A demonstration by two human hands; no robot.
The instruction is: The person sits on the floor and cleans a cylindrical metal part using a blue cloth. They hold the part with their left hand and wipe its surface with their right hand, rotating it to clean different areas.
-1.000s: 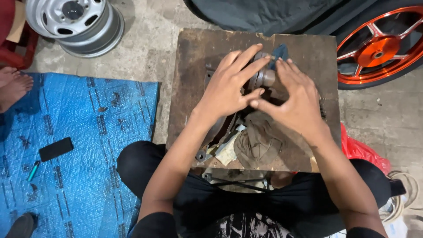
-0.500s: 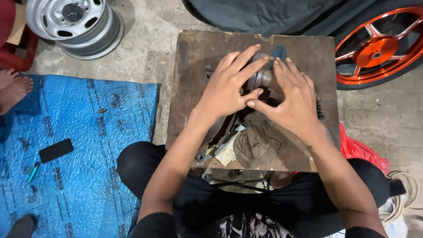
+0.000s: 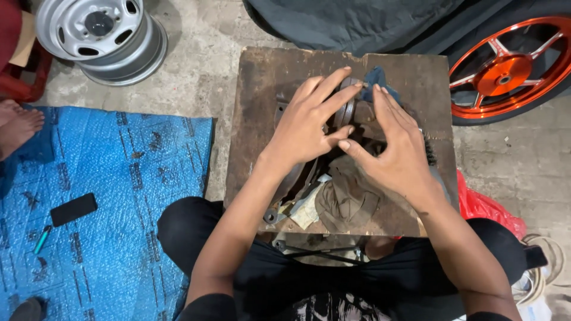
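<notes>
I sit at a worn wooden board [image 3: 262,77] that rests across my lap. My left hand [image 3: 309,122] lies over a round dark metal part [image 3: 347,110] in the board's middle, fingers spread across its rim. My right hand [image 3: 395,148] presses against the same part from the right, thumb touching the left thumb. A blue rag [image 3: 376,76] pokes out behind the fingertips. A brownish cloth [image 3: 348,199] and a curved metal piece [image 3: 291,190] lie below the hands. Most of the metal part is hidden by the hands.
A silver steel wheel rim [image 3: 98,35] stands at the upper left. An orange spoked wheel [image 3: 508,65] with its tyre is at the upper right. A blue tarp [image 3: 107,178] on the left holds a black phone [image 3: 73,209]. A person's bare foot [image 3: 18,125] rests at the left edge.
Both hands stay on the metal part; the fingers shifted slightly, the right hand sliding a little downward and the thumbs coming together.
</notes>
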